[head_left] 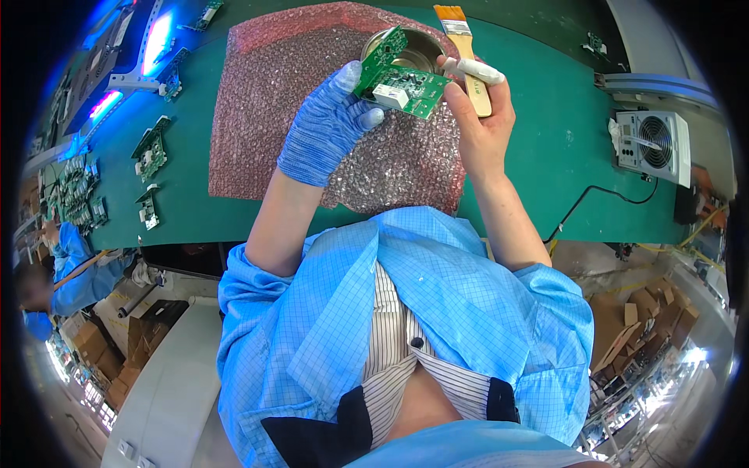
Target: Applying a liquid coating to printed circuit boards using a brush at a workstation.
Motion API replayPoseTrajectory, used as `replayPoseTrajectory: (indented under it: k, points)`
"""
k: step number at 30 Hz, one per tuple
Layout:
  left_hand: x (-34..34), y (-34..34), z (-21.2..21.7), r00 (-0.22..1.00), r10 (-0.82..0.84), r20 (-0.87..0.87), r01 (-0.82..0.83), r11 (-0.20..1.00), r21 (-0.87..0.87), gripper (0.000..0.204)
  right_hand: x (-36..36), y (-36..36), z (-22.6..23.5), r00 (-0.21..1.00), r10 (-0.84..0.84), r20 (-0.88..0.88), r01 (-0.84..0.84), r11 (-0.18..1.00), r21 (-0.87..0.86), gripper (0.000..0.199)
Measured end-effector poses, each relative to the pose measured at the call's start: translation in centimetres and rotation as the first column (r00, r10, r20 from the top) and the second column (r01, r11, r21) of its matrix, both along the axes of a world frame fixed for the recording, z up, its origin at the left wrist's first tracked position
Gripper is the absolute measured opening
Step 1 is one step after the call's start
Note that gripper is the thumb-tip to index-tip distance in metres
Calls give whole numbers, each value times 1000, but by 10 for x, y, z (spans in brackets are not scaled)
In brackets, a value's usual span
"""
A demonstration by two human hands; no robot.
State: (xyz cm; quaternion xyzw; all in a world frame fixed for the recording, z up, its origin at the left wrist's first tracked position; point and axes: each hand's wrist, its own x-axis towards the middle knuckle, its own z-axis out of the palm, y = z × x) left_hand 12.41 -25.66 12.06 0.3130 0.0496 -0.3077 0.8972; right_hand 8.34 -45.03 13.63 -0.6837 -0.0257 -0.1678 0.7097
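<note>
My left hand (328, 125), in a blue knitted glove, grips a green circuit board (425, 93) by its left side. A second green board part (384, 53) stands up at an angle along its left edge; a white block-shaped component sits on the flat part. My right hand (485, 117) is bare except for white finger covers and is closed round a flat brush (459, 35) with a wooden handle, its orange bristles pointing away from me. The right thumb lies close to the board's right edge; whether it touches I cannot tell. Behind the boards stands a round metal bowl (421, 48), partly hidden.
Reddish bubble wrap (273, 117) covers the middle of the green table (546, 156). Several circuit boards (78, 191) lie at the left, near lit blue-white lamps (156, 43). A white fan unit (654, 144) with a black cable stands at the right. Another person (86, 265) is at far left.
</note>
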Motion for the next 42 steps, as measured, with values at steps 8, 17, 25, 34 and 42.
replayPoseTrajectory:
  k: [8,17,25,34,42]
  points:
    - [0,1,2,999,17,33,-17,1000,1,32,-2,2,-2,1000,-14,-4,14,999,-34,31]
    - [1,3,-1,991,46,127,-65,987,144,46,-1,2,-7,1000,-3,0,3,1000,-20,31]
    - [-1,4,0,987,51,150,-75,984,161,45,0,2,-11,1000,1,-20,-2,1000,-31,31]
    - [-2,5,0,974,83,210,-135,960,245,47,3,3,-17,998,-26,-51,22,996,-86,30]
    - [-1,5,-1,976,134,173,-175,952,250,40,-2,6,-15,996,-34,-84,17,979,-204,35]
